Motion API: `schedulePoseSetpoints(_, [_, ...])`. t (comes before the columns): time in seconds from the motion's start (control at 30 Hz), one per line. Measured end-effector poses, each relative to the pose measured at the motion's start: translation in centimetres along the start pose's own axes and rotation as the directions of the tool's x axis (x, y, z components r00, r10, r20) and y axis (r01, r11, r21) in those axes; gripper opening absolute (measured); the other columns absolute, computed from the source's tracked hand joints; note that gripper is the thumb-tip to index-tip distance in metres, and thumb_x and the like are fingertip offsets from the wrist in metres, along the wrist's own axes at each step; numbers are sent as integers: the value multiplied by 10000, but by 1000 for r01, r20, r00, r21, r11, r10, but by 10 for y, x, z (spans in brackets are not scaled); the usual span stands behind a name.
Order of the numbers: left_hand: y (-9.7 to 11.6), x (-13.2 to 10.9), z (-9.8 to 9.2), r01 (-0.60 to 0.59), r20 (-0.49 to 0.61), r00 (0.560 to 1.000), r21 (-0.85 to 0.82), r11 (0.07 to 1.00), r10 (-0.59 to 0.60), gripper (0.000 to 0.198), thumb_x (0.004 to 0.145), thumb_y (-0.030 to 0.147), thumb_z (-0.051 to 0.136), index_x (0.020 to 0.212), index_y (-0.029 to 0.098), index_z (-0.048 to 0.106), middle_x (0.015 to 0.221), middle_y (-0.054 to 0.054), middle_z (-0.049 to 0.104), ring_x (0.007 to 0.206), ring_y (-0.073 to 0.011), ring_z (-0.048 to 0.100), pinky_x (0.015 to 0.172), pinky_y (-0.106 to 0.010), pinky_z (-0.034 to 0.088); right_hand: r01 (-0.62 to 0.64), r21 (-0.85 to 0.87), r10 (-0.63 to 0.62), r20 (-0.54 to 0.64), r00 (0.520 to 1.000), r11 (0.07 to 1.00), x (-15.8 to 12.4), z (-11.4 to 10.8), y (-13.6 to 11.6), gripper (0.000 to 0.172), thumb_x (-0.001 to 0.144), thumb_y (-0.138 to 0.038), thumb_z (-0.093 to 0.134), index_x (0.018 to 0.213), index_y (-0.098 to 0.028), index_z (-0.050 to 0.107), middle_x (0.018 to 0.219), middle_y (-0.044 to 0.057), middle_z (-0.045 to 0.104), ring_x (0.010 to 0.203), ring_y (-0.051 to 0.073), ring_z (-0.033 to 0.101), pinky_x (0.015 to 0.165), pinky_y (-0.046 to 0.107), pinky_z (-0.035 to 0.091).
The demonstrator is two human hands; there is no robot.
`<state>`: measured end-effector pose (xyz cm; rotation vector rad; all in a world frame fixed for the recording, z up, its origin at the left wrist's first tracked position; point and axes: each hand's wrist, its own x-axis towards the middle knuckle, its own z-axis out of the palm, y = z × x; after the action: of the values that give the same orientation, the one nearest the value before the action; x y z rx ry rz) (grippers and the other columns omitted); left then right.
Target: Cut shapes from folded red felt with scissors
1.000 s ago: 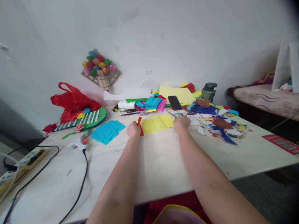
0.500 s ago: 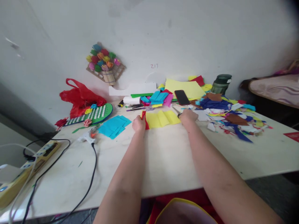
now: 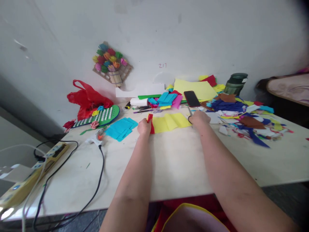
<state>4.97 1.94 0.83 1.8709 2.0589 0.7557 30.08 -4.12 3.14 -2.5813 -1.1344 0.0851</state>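
Note:
My left hand (image 3: 144,126) is closed on a red folded strip of paper (image 3: 151,123) at the left end of a yellow sheet (image 3: 169,123). Creases run across this sheet, which lies on the table. At its right end, my right hand (image 3: 201,118) is closed around a pair of scissors (image 3: 189,112). Their blades point away from me, and a dark handle loop shows beside the fingers. Most of the handles are hidden by the hand. Left of my left hand lie overlapping blue paper pieces (image 3: 120,129).
A white glue gun (image 3: 95,138) with a black cord and a power strip (image 3: 36,174) are at left. A phone (image 3: 191,98) rests on yellow paper (image 3: 177,85). Paper scraps (image 3: 251,122) heap up at right, near a green bottle (image 3: 235,84). A red plastic bag (image 3: 88,95) stands back left.
The whole view has shifted slightly. My right hand has moved a little to the right of the yellow sheet's end, and the scissors show more clearly. My left hand keeps hold of the red strip.

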Motion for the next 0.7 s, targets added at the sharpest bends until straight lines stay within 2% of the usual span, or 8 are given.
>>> schedulePoseSetpoints(0.33, [-1, -1, 0, -13, -8, 1000, 21, 1000, 14, 296, 783, 472, 460, 866, 230, 608, 953, -102, 662, 911, -260, 605, 673, -310, 431, -38, 84, 35, 42, 999, 996, 7, 3, 5, 440, 661, -408, 637, 1011, -141, 642, 1041, 177, 625, 960, 278, 599, 732, 358, 489])
schedulePoseSetpoints(0.5, [-1, 0, -1, -18, 8, 1000, 31, 999, 18, 315, 787, 490, 444, 882, 236, 606, 963, -102, 661, 926, -258, 597, 676, -310, 429, -1, 48, -2, 60, 998, 999, 7, 1, 4, 338, 642, -322, 640, 946, -177, 670, 1026, 144, 640, 962, 269, 599, 728, 348, 486])
schedulePoseSetpoints(0.6, [-1, 1, -1, -15, 7, 1000, 31, 999, 15, 322, 786, 498, 443, 882, 237, 606, 976, -100, 659, 939, -258, 592, 676, -306, 429, 9, 90, -12, 24, 1000, 996, 4, -1, 3, 294, 653, -318, 621, 919, -209, 682, 1021, 112, 646, 961, 259, 599, 734, 350, 483])
schedulePoseSetpoints(0.7, [-2, 1, -1, -18, 3, 1000, 29, 999, 18, 314, 786, 494, 444, 872, 239, 605, 977, -96, 660, 935, -253, 593, 677, -303, 430, 7, 190, 3, -51, 999, 982, 3, 1, 3, 341, 689, -299, 588, 1016, -228, 656, 1017, 97, 652, 926, 239, 614, 732, 338, 483])
